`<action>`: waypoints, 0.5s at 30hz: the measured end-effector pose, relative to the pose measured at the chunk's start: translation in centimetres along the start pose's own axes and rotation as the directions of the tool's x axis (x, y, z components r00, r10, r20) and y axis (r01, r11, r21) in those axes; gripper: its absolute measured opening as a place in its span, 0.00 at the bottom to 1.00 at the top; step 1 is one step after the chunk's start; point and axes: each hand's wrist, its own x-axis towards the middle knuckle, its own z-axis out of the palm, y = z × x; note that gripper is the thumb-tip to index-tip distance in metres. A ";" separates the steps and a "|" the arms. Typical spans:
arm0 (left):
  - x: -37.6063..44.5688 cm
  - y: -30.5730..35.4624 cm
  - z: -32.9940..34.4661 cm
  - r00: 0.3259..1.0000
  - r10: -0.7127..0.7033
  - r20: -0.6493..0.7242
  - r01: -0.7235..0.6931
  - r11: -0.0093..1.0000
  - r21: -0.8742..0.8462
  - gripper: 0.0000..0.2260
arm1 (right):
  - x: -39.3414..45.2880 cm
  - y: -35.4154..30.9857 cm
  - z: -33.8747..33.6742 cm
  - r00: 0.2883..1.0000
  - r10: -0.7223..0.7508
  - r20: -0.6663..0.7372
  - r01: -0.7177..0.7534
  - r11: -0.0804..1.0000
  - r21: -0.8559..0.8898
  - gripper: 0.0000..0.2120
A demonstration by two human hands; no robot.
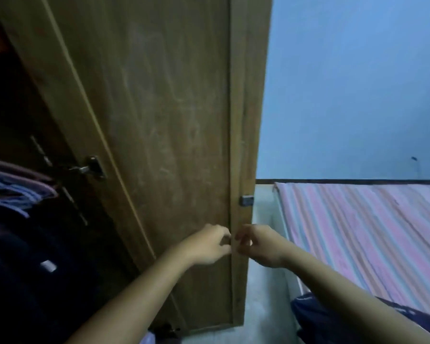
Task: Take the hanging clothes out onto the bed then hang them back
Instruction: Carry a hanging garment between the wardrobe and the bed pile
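The brown wooden wardrobe door (159, 145) stands open and fills the middle of the view, its free edge running down at about 6 o'clock from the centre. At 3 o'clock a blue wall (353, 83) rises behind the bed (372, 234), which carries a sheet striped in pink, blue and white and stretches toward 4 o'clock. At 9 o'clock, inside the dark wardrobe, the hanging clothes (15, 194) show as a bunch of mauve, blue-striped and dark garments, well apart from the bed. A dark blue cloth (333, 316) lies at 5 o'clock by the bed's near corner, partly hidden by the right forearm. Both bare arms reach up from the bottom edge toward the door's free edge. The left hand (206, 247) has its fingers curled against the inner face at that edge, and the right hand (258, 247) has its fingers curled round the edge from the outer side; the two hands sit just beside each other. A metal hinge (91, 166) is fixed at 9 o'clock, and a small grey catch (246, 200) sits on the door's edge above the hands.
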 end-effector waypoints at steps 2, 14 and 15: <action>2.8 2.7 1.8 0.999 0.036 0.040 -0.038 0.997 0.072 0.18 | -2.1 3.9 -0.8 0.995 0.097 -0.037 -0.098 0.995 -0.021 0.13; 15.6 24.4 17.9 0.856 0.307 0.417 -0.403 0.900 0.165 0.22 | -21.5 27.5 -2.9 0.787 0.597 -0.156 -0.609 0.792 -0.039 0.12; 16.2 25.9 19.2 0.835 0.332 0.439 -0.438 0.884 0.164 0.21 | -23.3 28.7 -2.7 0.758 0.632 -0.164 -0.643 0.765 -0.024 0.11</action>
